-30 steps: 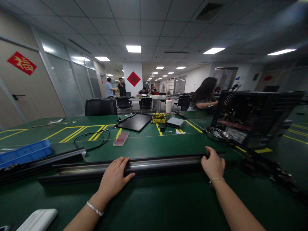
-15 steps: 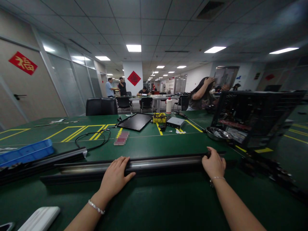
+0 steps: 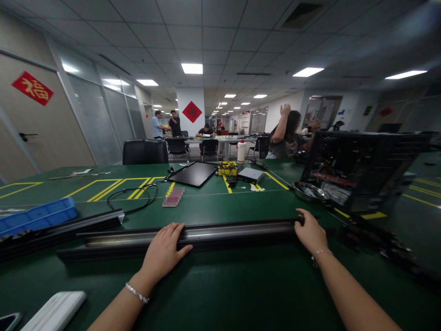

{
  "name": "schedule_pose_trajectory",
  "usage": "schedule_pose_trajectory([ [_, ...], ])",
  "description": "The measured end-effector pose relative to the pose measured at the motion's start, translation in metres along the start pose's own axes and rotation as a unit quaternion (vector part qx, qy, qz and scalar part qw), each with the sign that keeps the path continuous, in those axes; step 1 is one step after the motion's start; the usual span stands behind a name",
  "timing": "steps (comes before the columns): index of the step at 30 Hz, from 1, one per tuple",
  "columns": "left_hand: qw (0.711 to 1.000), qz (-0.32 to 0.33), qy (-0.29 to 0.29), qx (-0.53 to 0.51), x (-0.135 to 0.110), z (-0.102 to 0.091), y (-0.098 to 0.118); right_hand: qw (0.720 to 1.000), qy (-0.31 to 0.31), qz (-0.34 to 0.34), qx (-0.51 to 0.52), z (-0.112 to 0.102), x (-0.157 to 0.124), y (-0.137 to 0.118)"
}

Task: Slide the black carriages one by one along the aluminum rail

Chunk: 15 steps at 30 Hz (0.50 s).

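Observation:
A long dark metal rail (image 3: 186, 236) lies across the green workbench (image 3: 206, 285) right in front of me. My left hand (image 3: 165, 250) rests on its near middle, fingers curled over the top. Further along, my right hand (image 3: 310, 232) grips the rail near its right end. A bracelet circles each wrist. A second dark rail (image 3: 58, 232) lies parallel at the left, its end close to the first rail.
A blue plastic tray (image 3: 37, 216) sits at the left. Ahead lie a black cable, a black flat panel (image 3: 193, 174), a yellow box (image 3: 227, 168) and a silver box (image 3: 250, 174). An open computer case (image 3: 361, 170) and metal bowl (image 3: 310, 191) stand right. A co-worker (image 3: 285, 138) sits beyond.
My right hand has shifted a little to the right along the rail. My left hand stays in place. The co-worker's arm has risen higher, above the head.

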<state>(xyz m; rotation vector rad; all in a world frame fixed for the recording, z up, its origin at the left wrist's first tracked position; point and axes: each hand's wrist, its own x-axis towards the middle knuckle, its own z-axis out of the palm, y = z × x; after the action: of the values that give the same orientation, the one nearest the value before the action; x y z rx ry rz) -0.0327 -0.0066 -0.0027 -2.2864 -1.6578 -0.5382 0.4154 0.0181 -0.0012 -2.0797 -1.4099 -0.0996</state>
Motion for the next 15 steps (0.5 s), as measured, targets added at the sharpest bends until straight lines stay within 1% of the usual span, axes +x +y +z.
schedule_pose_trajectory([
  [4, 1.000, 0.005, 0.009, -0.008, 0.000, 0.000, 0.000, 1.000, 0.017, 0.000, -0.017, 0.005, 0.002, 0.007],
  [11, 1.000, -0.001, 0.003, 0.002, -0.001, 0.001, -0.001, 0.996, 0.038, 0.058, -0.057, 0.005, 0.005, 0.022],
  [15, 1.000, 0.004, -0.001, -0.002, -0.001, 0.002, -0.002, 0.994, 0.037, 0.092, -0.050, 0.006, 0.010, 0.037],
])
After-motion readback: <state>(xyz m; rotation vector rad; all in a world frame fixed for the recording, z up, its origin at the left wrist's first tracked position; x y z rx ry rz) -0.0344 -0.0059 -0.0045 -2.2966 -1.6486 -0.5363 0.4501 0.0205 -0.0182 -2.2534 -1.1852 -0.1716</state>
